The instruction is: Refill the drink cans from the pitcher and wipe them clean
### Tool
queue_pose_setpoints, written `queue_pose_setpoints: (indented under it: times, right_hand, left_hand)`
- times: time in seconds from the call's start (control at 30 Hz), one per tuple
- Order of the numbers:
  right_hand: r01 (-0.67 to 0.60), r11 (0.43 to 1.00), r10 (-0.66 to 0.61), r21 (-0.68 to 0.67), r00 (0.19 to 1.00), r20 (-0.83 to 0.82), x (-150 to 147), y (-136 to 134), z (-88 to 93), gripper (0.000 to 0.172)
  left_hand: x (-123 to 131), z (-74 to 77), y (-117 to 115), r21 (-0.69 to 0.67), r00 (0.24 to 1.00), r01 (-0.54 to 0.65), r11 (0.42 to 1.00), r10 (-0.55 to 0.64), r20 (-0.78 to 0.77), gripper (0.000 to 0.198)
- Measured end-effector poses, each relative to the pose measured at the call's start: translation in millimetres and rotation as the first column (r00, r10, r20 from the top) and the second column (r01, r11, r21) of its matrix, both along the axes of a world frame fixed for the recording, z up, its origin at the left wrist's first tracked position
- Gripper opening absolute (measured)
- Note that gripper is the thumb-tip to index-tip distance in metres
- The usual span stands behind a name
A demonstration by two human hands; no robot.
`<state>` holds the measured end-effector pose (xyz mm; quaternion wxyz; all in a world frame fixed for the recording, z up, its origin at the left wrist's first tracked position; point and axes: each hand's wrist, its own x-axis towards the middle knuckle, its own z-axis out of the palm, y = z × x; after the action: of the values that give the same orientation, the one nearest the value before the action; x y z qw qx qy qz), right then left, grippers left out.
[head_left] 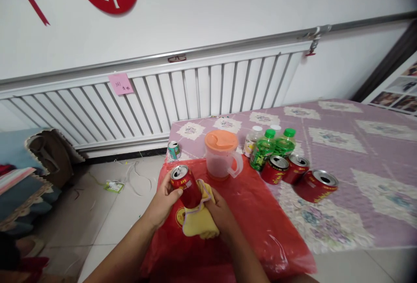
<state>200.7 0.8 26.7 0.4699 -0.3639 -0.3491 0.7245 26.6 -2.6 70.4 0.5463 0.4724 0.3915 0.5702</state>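
My left hand (164,202) grips a red drink can (185,185), tilted, with its opened top facing up and to the left. My right hand (221,213) holds a yellow cloth (200,220) pressed against the can's lower side. Both hands hover over a red plastic sheet (254,213) on the table's near corner. An orange-lidded pitcher (222,154) stands just behind the can.
Three red cans (295,172) lie on their sides to the right, beside two green bottles (275,146) and a pale bottle (252,139). A small teal can (173,149) stands at the table's left corner. A purple patterned cloth (358,152) covers the table; a radiator (146,96) lines the wall.
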Motion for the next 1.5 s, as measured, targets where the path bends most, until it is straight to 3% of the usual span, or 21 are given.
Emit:
queue_pose_setpoints:
  times: [0.1,0.3,0.47,0.57,0.67,0.73,0.8,0.9,1.03,1.17,1.23,1.37,1.5]
  right_hand:
    - [0.019,0.999,-0.021,0.035,0.999,0.047,0,3,-1.2,0.059]
    - [-0.003,0.992,-0.018,0.124,0.987,0.162,-1,7,-5.3,0.052]
    - [0.122,0.929,-0.231,0.348,0.929,0.289,8,10,-7.9,0.041]
    - [0.167,0.793,-0.400,0.586,0.868,0.294,12,9,-9.6,0.043]
    - [0.057,0.536,-0.544,0.842,0.786,0.293,10,5,-10.8,0.048]
    - [-0.051,0.385,-0.626,0.921,0.719,0.302,7,3,-12.3,0.051]
    - [-0.097,0.342,-0.672,0.935,0.671,0.315,6,3,-15.0,0.053]
    - [-0.085,0.423,-0.632,0.902,0.686,0.361,9,8,-18.2,0.055]
    - [-0.083,0.616,-0.408,0.783,0.817,0.407,17,12,-13.9,0.051]
    - [-0.043,0.863,-0.156,0.504,0.925,0.346,16,9,-6.2,0.043]
    - [-0.034,0.950,-0.045,0.310,0.969,0.244,12,7,-4.3,0.043]
    - [0.005,0.998,-0.007,0.069,0.999,0.034,3,3,-2.6,0.054]
    - [0.048,0.998,-0.048,0.029,0.999,0.013,-1,2,-2.0,0.058]
  left_hand:
    - [5,2.7,-2,-0.020,1.000,-0.025,0.999,0.025,-0.003,0.072]
    - [14,11.3,-1,-0.094,0.972,-0.207,0.974,0.194,-0.136,0.076]
    - [7,3.6,1,-0.062,0.954,-0.187,0.980,0.166,-0.249,0.077]
    - [3,-13.2,4,-0.001,0.918,-0.222,0.975,0.209,-0.336,0.085]
    - [4,-26.4,4,0.048,0.896,-0.209,0.977,0.211,-0.391,0.080]
    - [7,-27.7,2,0.051,0.897,-0.173,0.984,0.179,-0.404,0.072]
    - [8,-22.7,-2,0.042,0.903,-0.137,0.990,0.142,-0.405,0.068]
    - [7,-9.0,-9,0.009,0.919,-0.055,0.998,0.054,-0.392,0.068]
    - [1,6.6,-13,0.001,0.932,0.084,0.996,-0.078,-0.354,0.068]
    - [-4,10.8,-12,0.010,0.961,0.115,0.993,-0.109,-0.256,0.069]
    - [-5,9.5,-10,0.013,0.982,0.083,0.996,-0.080,-0.172,0.071]
    - [-6,5.6,-7,0.024,0.996,0.018,1.000,-0.016,-0.084,0.072]
    - [-9,5.6,-5,-0.011,0.989,0.026,1.000,-0.027,-0.142,0.071]
